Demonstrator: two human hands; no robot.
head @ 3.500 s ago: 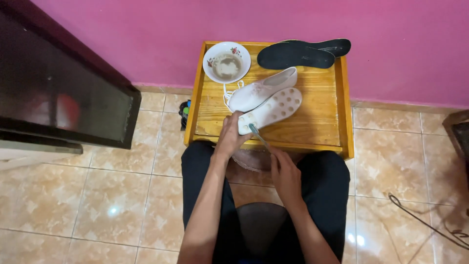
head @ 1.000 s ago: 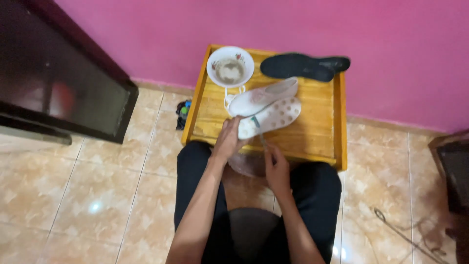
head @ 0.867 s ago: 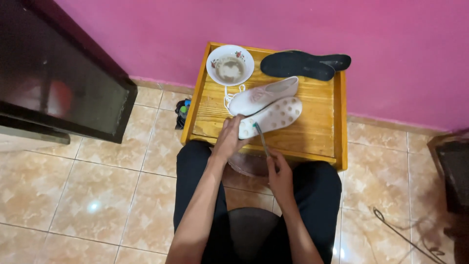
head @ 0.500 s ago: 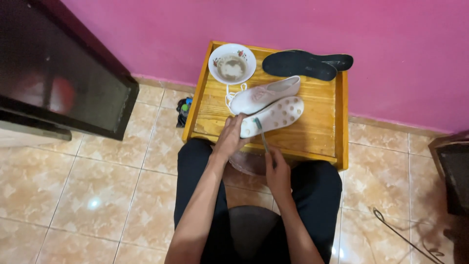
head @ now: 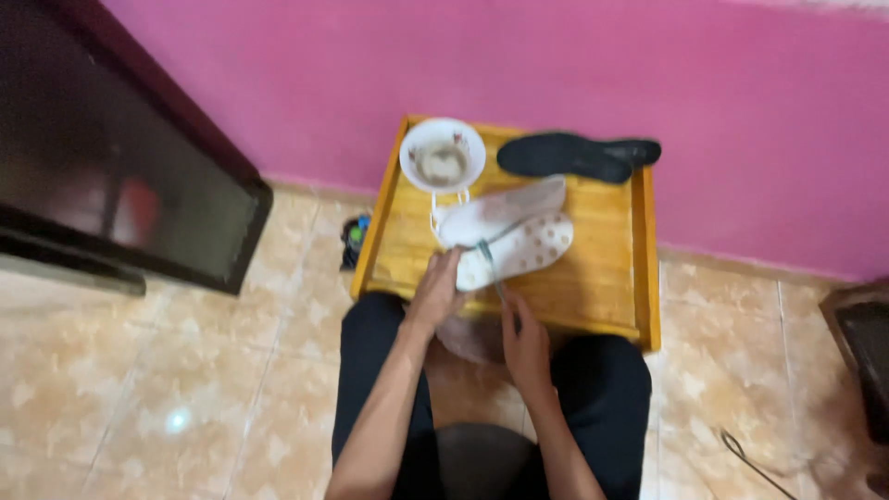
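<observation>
left hand (head: 437,294) grasping white shoe (head: 514,252) | right hand (head: 524,341) grasping brush (head: 491,268)

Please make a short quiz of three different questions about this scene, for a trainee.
1. True or false: the bowl stands on the wooden table.
2. What does the right hand hold?
   A. a slim brush
   B. a spoon
   C. a cloth
3. Fill in: the left hand steadies the white ____.

Key: 1 true; 2 A; 3 shoe. The black insoles lie at the table's far edge.
</observation>
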